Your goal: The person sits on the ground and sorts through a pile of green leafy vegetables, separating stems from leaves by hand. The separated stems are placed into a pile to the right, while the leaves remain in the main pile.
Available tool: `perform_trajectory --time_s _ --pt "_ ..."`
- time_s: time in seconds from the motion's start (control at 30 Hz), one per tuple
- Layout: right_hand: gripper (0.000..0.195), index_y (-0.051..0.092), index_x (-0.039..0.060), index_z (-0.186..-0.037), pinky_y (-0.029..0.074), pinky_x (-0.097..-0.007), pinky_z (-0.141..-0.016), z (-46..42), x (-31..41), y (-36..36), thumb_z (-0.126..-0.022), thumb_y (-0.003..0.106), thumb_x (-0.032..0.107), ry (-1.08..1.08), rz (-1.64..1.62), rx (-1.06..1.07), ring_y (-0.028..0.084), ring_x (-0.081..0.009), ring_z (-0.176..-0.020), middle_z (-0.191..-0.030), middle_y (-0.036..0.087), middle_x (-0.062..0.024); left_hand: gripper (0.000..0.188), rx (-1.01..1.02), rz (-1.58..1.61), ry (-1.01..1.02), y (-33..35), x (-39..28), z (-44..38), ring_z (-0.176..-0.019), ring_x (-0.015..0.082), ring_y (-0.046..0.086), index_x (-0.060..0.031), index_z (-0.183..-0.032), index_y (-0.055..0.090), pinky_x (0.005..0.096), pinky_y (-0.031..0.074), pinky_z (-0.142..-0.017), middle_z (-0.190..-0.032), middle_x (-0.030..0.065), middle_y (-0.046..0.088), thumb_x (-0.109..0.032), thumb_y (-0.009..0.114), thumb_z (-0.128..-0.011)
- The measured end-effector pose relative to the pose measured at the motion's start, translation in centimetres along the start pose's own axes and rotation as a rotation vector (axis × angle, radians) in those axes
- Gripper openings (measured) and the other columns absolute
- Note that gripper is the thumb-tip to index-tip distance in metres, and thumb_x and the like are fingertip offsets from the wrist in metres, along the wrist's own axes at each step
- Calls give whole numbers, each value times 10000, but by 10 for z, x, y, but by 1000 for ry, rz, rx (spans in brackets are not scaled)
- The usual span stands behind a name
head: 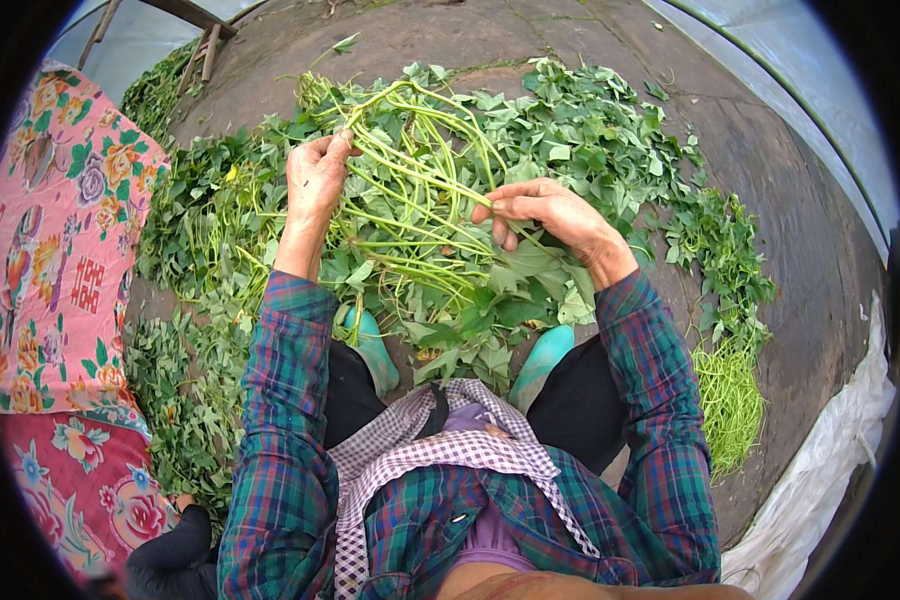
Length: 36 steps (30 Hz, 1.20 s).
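Observation:
Between my hands stretches a small bunch of long green leaf stalks (420, 171), raised above a heap of leafy vines. My left hand (319, 166) pinches the stalks at their joined end between thumb and fingers. The fingertips of my right hand (540, 211) close around the same stalks farther along. Broad green leaves (536, 262) hang just below the right hand. Under the bunch, more vine stems (427, 277) with leaves lie across the heap in front of my turquoise boots (544, 360).
Leafy vines (600, 127) spread around me over the dark floor (795, 202). A pile of stripped green stalks (727, 409) lies at right. Floral cloths (67, 247) cover the left side, near another person's dark-clothed limb (169, 551). White sheeting (817, 487) lies lower right; a wooden stand (195, 22) is upper left.

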State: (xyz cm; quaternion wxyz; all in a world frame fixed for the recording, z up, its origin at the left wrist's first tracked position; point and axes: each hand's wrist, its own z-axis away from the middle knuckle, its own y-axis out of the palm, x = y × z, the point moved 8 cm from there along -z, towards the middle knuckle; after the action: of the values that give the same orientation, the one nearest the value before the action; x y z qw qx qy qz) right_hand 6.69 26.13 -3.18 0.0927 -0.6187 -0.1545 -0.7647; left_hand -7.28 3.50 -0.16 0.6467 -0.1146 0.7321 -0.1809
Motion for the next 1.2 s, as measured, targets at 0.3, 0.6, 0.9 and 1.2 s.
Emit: perform_trajectory --time_s 0.3,0.6,0.9,1.2 --pt "330 623 -46 -1089 491 -248 -582 -7 -24 -9 -829 551 145 49 -99 -272 608 -142 -585 -767 661 -92 365 -19 -6 31 -3 5 -7 -480 53 363 26 -842 702 248 280 -445 -535 -44 449 -328 619 -876" --pt "139 551 36 -974 463 -248 -540 -5 -31 12 -863 502 103 191 -178 -136 588 -114 -681 -855 613 -56 349 -6 20 -16 -6 4 -5 -463 56 405 40 -864 690 259 336 -426 -543 -33 466 -306 653 -858" --pt "159 527 39 -994 547 -304 -571 -9 -51 39 -887 418 82 236 -156 -111 654 -189 -711 -835 617 -96 317 -36 123 -21 -10 4 -6 -436 58 401 46 -924 683 238 335 -385 -544 -38 459 -264 638 -881" --pt "314 637 -1 -1079 532 -248 -611 10 -12 26 -941 541 264 110 -31 158 546 -76 -750 -886 612 -12 333 -151 148 -17 -37 10 -13 -431 73 417 76 -915 672 243 355 -386 -546 -21 468 -253 636 -873"
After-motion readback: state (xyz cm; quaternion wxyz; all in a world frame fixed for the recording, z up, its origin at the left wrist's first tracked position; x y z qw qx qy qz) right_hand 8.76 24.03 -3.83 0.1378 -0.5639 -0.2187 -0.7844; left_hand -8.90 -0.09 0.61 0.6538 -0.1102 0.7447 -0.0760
